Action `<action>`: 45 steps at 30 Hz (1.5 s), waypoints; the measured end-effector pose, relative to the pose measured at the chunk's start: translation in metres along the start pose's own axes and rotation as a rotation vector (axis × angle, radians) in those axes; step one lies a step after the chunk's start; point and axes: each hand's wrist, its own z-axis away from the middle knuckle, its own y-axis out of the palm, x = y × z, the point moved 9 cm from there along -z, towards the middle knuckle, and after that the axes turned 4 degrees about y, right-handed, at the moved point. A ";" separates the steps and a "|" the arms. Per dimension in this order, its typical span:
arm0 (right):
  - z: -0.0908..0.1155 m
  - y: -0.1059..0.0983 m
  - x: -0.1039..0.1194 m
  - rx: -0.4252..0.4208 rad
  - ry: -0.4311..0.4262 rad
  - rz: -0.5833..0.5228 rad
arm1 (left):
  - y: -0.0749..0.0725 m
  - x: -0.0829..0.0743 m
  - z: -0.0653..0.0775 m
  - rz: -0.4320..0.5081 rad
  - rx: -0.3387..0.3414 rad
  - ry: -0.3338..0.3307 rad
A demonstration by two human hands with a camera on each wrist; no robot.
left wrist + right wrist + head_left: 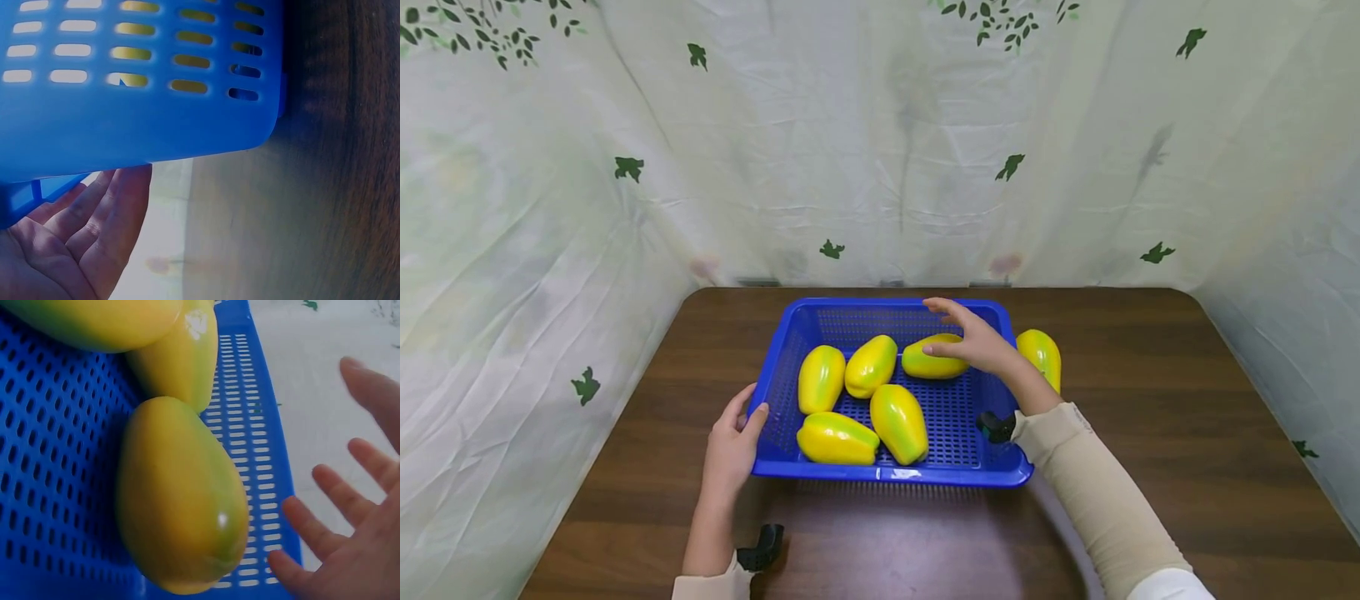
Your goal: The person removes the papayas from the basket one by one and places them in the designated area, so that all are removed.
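- Beige right sleeve [1097, 492] crosses the blue perforated basket's [820, 472] right edge.
- Left hand [736, 442] grips the left rim; its wrist view reveals fingers beneath.
- Right hand [981, 342], fingers spread, holds nothing; its wrist view shows a gap from the rear-right papaya [917, 360].
- 5 papayas lie inside; 1 outside papaya [1041, 358] lies right, on the counter [1150, 417].

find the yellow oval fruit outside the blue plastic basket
In the head view, the fruit lies on the brown wooden table, right of the basket, partly behind the right forearm.
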 end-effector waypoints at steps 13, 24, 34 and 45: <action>-0.004 0.007 -0.018 0.076 0.077 0.035 | 0.000 -0.001 0.000 0.022 0.000 0.008; -0.007 0.014 -0.027 0.140 0.137 0.218 | -0.001 -0.003 0.001 0.031 -0.013 0.010; -0.008 0.014 -0.035 0.139 0.192 0.321 | 0.000 -0.002 0.001 0.032 -0.006 0.010; -0.009 0.012 -0.033 0.118 0.169 0.342 | 0.000 -0.004 0.001 0.028 -0.004 0.001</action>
